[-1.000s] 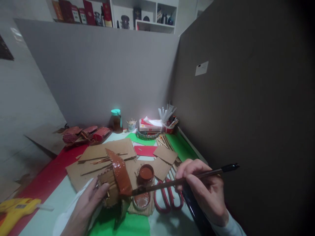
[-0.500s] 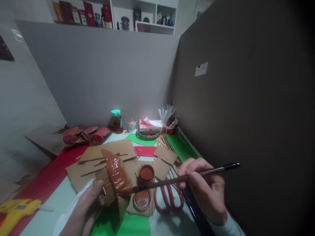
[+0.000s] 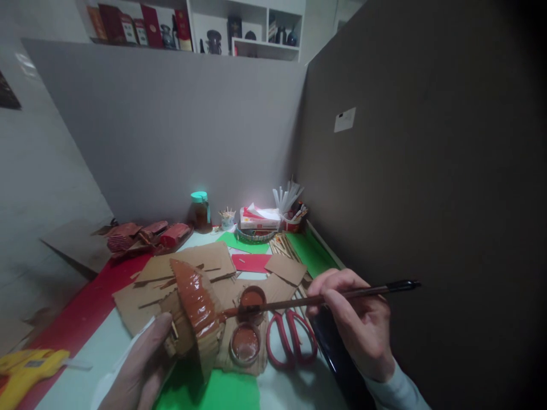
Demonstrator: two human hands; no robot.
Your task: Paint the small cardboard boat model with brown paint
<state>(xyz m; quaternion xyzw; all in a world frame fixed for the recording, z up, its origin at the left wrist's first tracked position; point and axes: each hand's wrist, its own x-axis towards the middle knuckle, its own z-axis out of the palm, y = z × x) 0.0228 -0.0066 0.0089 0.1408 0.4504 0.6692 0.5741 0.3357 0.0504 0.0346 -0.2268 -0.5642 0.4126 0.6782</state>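
Note:
My left hand (image 3: 147,356) is closed on a cardboard model (image 3: 199,302), thumb on its near side; its fingers are partly hidden behind. Wet brown paint covers most of the model's curved, ribbed upper face, while its lower edge is bare cardboard. My right hand (image 3: 352,316) pinches a paintbrush (image 3: 294,303), held almost level. The brush's brown-coated bristles touch the right edge of the painted face. Below the brush stand an open jar of brown paint (image 3: 253,297) and a round lid with brown paint in it (image 3: 245,343). Red-handled scissors (image 3: 293,341) lie right of them.
A yellow glue gun (image 3: 32,364) lies at the left edge. Cardboard sheets (image 3: 132,302) spread behind the model. Farther back are reddish painted pieces (image 3: 147,236), a lidded jar (image 3: 200,213), a toothpick cup (image 3: 228,219) and a tissue box (image 3: 260,218). A dark partition (image 3: 419,171) rises at right.
The brush tip has moved up along the painted face to its right edge. The model has tilted slightly, and more of its lower bare part shows. Both hands keep their holds.

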